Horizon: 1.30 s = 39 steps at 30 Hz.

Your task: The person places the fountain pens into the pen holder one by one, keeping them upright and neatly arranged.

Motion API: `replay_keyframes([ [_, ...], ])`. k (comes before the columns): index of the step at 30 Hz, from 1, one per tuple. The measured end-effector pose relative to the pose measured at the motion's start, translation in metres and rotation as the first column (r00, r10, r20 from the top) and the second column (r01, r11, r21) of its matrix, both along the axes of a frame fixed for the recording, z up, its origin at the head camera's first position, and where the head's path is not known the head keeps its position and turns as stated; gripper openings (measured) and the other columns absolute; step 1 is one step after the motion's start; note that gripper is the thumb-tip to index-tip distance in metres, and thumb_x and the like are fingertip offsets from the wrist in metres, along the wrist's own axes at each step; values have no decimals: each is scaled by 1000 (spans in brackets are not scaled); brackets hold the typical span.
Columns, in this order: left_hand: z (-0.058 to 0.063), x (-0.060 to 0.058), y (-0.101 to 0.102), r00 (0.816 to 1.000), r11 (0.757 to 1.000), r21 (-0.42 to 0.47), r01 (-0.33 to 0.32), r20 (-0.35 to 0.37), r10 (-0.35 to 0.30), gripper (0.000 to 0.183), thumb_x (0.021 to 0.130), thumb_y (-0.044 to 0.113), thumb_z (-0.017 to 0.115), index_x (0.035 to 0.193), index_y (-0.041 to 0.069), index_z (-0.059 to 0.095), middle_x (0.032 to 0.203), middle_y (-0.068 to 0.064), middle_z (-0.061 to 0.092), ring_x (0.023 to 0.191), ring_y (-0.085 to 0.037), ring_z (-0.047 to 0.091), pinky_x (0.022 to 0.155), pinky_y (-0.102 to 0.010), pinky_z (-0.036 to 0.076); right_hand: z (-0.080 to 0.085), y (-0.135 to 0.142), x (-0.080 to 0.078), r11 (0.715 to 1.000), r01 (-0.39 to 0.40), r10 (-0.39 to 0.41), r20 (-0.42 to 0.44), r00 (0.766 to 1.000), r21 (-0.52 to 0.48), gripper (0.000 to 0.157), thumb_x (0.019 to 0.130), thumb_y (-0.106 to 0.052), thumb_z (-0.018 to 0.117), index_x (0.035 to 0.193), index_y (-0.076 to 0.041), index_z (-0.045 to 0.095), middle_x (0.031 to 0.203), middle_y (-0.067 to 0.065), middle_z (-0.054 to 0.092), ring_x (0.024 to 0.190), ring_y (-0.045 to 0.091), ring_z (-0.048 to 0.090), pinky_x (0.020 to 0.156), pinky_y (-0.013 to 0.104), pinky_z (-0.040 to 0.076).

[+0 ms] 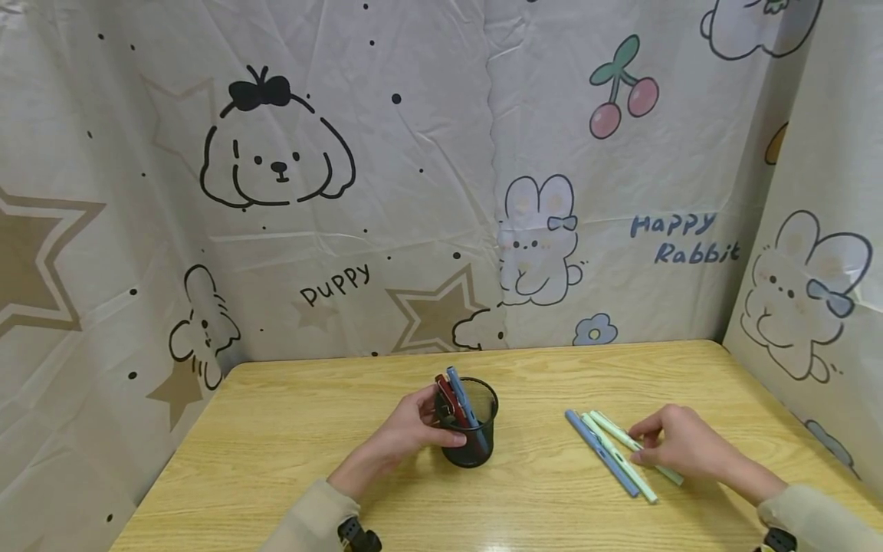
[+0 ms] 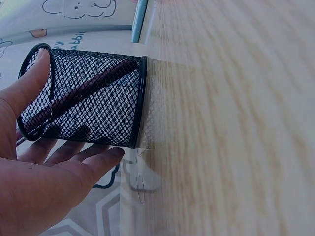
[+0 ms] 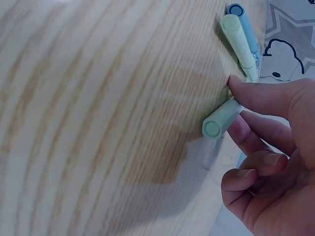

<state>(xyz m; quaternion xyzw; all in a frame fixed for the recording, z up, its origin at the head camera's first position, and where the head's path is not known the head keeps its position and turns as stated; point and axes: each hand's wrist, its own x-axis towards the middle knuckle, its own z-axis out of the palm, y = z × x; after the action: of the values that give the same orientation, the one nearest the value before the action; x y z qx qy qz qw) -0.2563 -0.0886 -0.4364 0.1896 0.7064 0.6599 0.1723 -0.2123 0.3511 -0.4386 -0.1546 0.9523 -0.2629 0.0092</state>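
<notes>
My left hand (image 1: 403,429) holds a black mesh pen cup (image 1: 476,452) from its left side, thumb across the front near the rim and the other fingers behind. Inside the cup lean a dark red pen (image 1: 450,396) and a blue pen (image 1: 461,392), tops above the rim. Over on the right, the thumb and index finger of my right hand (image 1: 690,443) pinch a light green pen (image 3: 221,118) lying at the table surface. Beside it lie a second light green pen (image 1: 624,461) and another blue pen (image 1: 599,451), close together and slanting the same way.
The wood-grain table (image 1: 310,414) carries all of this. A pale cloth (image 1: 428,215) printed with cartoon animals and stars hangs along its back edge and at both sides. Bare tabletop lies between the cup and the loose pens.
</notes>
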Motion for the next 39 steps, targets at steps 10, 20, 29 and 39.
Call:
replay_keyframes([
  [10,-2,0,0,1000,1000,5,-1,-6,1,71,82,-4,87,145,0,56,130,-11,69,125,-30,63,112,-45,46,2,1,-1,1000,-13,13,12,1000,4,27,80,-9,90,102,4,81,74,-10,64,69,4,51,63,25,44],
  [20,-3,-1,-1,1000,1000,0,1,-12,-1,71,82,-2,87,145,0,56,130,-11,69,125,-29,64,112,-45,46,-2,3,1,1000,5,-5,-4,1000,-16,23,80,-8,90,99,1,81,75,-9,64,68,4,51,61,25,44],
  [29,-2,-1,0,1000,1000,1,6,-6,-6,69,82,-3,87,144,1,57,130,-11,69,126,-29,63,113,-45,45,-4,4,3,998,18,-19,-2,1000,-59,26,83,-11,88,104,3,80,72,-9,61,67,5,48,61,25,41],
  [39,-2,-1,0,1000,1000,0,9,-3,-9,70,83,-2,87,146,2,56,131,-11,68,127,-30,62,114,-45,44,-3,1,4,991,68,-69,-9,998,-119,25,85,-7,86,108,1,80,77,-6,62,70,9,47,62,27,39],
])
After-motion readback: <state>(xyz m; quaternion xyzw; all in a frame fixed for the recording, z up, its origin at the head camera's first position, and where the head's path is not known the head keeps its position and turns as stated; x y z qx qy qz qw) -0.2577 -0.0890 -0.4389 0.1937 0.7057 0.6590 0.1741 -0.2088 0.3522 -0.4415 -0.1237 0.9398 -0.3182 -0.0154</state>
